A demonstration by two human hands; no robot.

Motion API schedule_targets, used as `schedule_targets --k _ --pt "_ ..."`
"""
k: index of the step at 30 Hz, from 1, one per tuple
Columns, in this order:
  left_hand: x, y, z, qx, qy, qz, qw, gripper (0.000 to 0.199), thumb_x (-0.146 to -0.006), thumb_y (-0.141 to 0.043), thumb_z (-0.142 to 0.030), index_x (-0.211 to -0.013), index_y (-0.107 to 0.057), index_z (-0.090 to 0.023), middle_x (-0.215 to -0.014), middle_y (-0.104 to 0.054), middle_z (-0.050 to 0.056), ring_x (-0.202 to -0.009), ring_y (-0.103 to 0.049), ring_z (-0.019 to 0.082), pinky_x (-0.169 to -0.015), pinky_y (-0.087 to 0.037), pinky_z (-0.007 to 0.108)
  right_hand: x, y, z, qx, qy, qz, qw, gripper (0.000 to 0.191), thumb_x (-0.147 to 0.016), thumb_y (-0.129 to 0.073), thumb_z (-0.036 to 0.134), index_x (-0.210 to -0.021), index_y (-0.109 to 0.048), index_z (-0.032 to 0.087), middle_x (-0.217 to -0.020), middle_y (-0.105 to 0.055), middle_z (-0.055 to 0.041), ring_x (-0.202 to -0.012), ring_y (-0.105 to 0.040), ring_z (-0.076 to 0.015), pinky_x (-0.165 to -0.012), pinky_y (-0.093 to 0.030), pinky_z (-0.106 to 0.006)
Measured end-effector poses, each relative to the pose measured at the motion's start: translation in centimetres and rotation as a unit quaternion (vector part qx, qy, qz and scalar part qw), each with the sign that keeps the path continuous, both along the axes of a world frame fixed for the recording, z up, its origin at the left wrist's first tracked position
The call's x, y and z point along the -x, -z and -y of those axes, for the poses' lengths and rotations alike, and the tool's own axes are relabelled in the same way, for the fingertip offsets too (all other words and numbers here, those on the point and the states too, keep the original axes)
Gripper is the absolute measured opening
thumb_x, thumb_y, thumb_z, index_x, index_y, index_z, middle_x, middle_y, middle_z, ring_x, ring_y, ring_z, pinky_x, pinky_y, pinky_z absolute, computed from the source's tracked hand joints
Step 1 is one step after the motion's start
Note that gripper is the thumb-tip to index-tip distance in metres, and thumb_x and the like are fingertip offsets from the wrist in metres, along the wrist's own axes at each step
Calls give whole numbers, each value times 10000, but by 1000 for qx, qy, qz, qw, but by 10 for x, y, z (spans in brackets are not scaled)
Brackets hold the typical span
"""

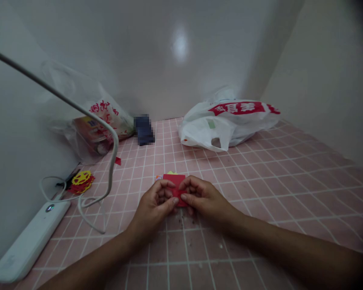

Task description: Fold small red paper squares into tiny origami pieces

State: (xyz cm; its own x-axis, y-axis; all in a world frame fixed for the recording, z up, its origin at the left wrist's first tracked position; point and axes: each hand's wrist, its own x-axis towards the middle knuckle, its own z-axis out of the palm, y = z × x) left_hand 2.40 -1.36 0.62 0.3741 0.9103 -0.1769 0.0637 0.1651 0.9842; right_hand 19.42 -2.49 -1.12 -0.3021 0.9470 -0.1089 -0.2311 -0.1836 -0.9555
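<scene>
Both hands meet around a small sheet of red paper [174, 178] above the pink tiled surface. My left hand [159, 201] pinches its left lower part between thumb and fingers. On the opposite side my right hand [201, 197] grips the paper the same way, thumb tips almost touching. The lower part of the sheet is mostly covered by my fingers, so I cannot tell how it is folded there. Just behind it, a bit of something yellow and a small patterned orange-and-purple piece [158, 177] peek out.
On the left lie a white power bank [30, 241] with a looping white cable [111, 169] and a stack of yellow and red cut-out shapes [82, 181]. Farther back stand a clear plastic bag [93, 121], a dark pixelated object [144, 129] and a white plastic bag [205, 127], near the walls.
</scene>
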Motion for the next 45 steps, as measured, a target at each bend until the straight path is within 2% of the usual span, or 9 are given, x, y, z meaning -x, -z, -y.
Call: schedule_targets --k 4,7,10,15,20,27,33,37,45 --pt "-1 -2 -1 32 0 -8 999 349 -734 -724 -305 -1015 -600 -138 -668 -601 -35 -569 -557 98 -568 -440 218 -1 -1 4 -47 -5 34 998 51 -825 -589 178 -865 -558 188 -738 -587 32 -513 -518 -59 -448 -399 -170" --pt "-1 -3 -2 44 9 -30 999 249 -738 -721 -335 -848 -638 -127 -620 -601 -25 -545 -541 98 -556 -425 219 -1 1 5 -75 -5 54 996 66 -843 -592 163 -892 -560 195 -769 -603 23 -555 -538 -67 -469 -406 -167" --pt "0 -3 -2 38 7 -40 998 232 -752 -712 -345 -724 -620 -134 -585 -603 -17 -541 -529 98 -559 -418 219 0 3 3 -51 -2 29 998 97 -847 -607 210 -904 -529 206 -707 -596 39 -490 -521 -71 -434 -397 -174" --pt "1 -5 -2 21 -23 -21 999 219 -741 -718 -340 -724 -632 -140 -596 -606 -20 -549 -527 98 -555 -410 212 -1 3 2 -23 -51 11 998 228 -915 -536 392 -834 -542 180 -575 -567 35 -428 -500 -87 -421 -393 -200" --pt "2 -5 0 8 -28 -6 1000 224 -755 -711 -339 -698 -615 -145 -605 -581 -27 -560 -504 92 -556 -390 206 -1 4 4 -9 -59 58 997 207 -888 -570 326 -751 -543 174 -528 -506 57 -412 -439 -63 -406 -314 -180" --pt "4 -1 -1 9 -48 -13 999 236 -755 -703 -349 -693 -585 -154 -562 -566 -32 -533 -479 94 -545 -358 211 2 4 5 21 -61 27 998 259 -903 -528 398 -776 -539 173 -586 -532 48 -404 -458 -56 -400 -318 -180" --pt "4 -2 -2 29 -14 -10 999 245 -790 -665 -368 -688 -597 -156 -549 -581 -25 -513 -493 96 -539 -361 216 -1 3 5 24 -56 29 998 265 -870 -573 392 -726 -521 176 -592 -553 41 -384 -448 -55 -377 -307 -184" --pt "4 -6 -4 65 -4 -7 998 245 -727 -714 -348 -661 -571 -159 -570 -584 -32 -477 -486 83 -515 -361 211 -2 1 3 20 -12 30 999 264 -858 -584 396 -713 -500 191 -531 -516 61 -384 -434 -64 -385 -310 -189" --pt "5 -9 -6 48 11 -13 999 271 -766 -687 -394 -673 -609 -152 -596 -608 -12 -474 -497 87 -511 -371 219 -2 -3 2 7 1 52 999 228 -837 -607 354 -700 -515 197 -480 -489 68 -386 -409 -68 -383 -273 -193"
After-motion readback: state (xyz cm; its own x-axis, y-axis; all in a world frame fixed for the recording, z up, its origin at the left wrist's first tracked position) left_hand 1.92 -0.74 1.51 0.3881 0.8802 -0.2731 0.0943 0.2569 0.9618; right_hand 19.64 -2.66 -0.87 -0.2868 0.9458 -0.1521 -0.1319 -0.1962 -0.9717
